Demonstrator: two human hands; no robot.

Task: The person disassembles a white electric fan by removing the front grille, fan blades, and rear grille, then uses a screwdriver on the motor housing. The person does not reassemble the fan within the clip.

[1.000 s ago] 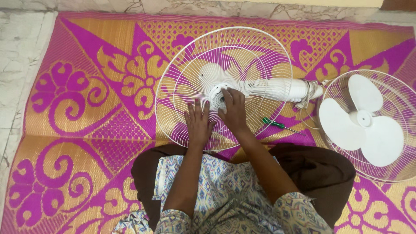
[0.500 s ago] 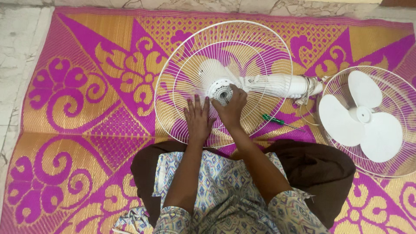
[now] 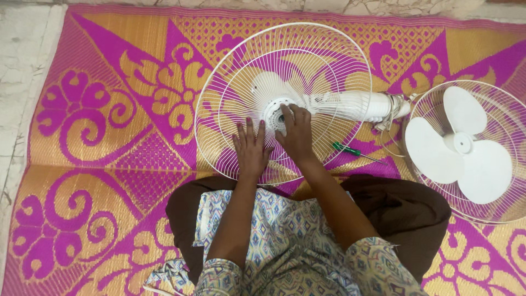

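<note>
a: where are the hands?
b: left hand point(image 3: 251, 149) lies flat, fingers spread, on the white wire fan guard point(image 3: 230, 82) on the mat point(image 3: 98, 109). right hand point(image 3: 296, 133) has fingers curled on the white hub point(image 3: 272, 113) at its centre.
a: anything nearby?
b: green-handled screwdriver point(image 3: 350, 151) just right; fan blade point(image 3: 460, 145) in a second guard point(image 3: 507, 109), well apart.

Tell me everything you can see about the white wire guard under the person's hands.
The wire guard is a round, shallow dome of thin white wires that run out from a white ring at its centre to a thicker rim. It looks like coated metal. It sits on the white motor body lying on the mat. The left hand rests flat on its lower wires; the right hand has its fingers at the centre ring.
</note>
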